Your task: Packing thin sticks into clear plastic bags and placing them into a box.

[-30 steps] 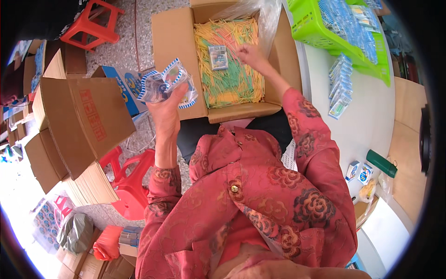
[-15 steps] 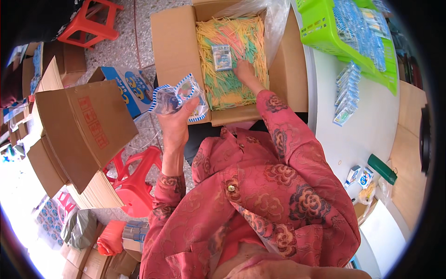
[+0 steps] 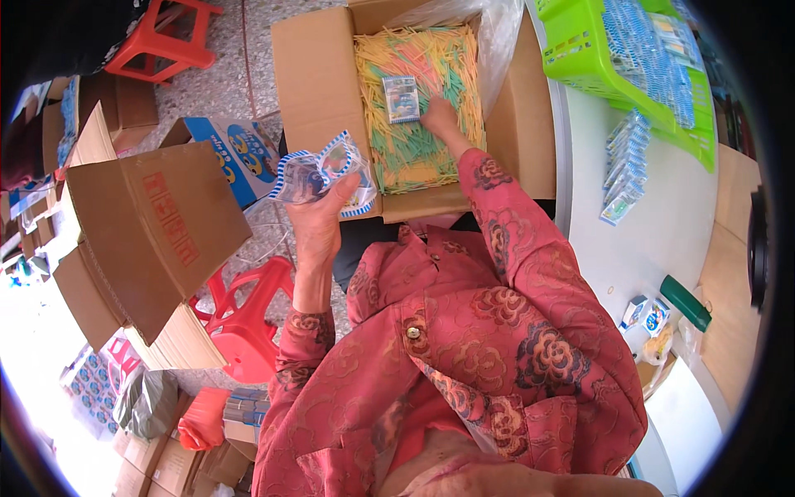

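Note:
My left hand (image 3: 317, 228) is closed around a clear plastic packet (image 3: 319, 176) with blue-and-white striped edges, whose top gapes apart. Below and right of that packet, more striped plastic shows beside my fingers. An open cardboard box (image 3: 312, 91) in front of me is filled with thin plastic sticks (image 3: 414, 153) in yellow, green and pink. On the sticks lies a small printed packet (image 3: 402, 98) with striped ends. Just right of it, my right hand (image 3: 440, 118) reaches down to the sticks with curled fingers; its fingertips are hidden.
A green plastic basket (image 3: 571, 51) full of striped packets stands at the right on a white table (image 3: 654, 224), a row of packets (image 3: 623, 170) beside it. At the left are an open brown carton (image 3: 153, 232), a blue printed box (image 3: 236, 157) and red stools (image 3: 248, 340).
The whole view has shifted slightly. My left hand still holds the striped packet, and my right hand stays low beside the small packet in the box.

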Action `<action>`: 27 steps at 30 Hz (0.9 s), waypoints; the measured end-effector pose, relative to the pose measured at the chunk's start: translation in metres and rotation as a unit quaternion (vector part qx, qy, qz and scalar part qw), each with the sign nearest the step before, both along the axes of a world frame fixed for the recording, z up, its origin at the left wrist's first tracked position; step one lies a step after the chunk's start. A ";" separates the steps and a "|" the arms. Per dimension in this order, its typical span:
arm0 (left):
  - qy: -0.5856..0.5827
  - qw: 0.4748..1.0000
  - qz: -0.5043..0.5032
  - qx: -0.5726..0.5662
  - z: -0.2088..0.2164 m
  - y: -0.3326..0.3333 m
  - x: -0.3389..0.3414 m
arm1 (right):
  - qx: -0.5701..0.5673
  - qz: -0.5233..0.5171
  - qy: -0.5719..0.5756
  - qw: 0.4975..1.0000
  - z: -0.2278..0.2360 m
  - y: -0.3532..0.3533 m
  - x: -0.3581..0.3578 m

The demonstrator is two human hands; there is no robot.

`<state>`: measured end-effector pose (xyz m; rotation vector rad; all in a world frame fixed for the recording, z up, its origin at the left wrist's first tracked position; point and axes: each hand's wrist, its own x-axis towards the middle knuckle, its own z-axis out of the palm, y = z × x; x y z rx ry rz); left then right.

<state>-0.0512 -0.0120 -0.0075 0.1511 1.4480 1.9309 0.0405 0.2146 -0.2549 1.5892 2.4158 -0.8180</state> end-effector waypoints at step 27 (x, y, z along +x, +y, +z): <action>0.043 0.996 -0.071 0.032 0.015 -0.009 0.030 | -0.454 0.110 0.011 0.884 0.072 -0.032 0.091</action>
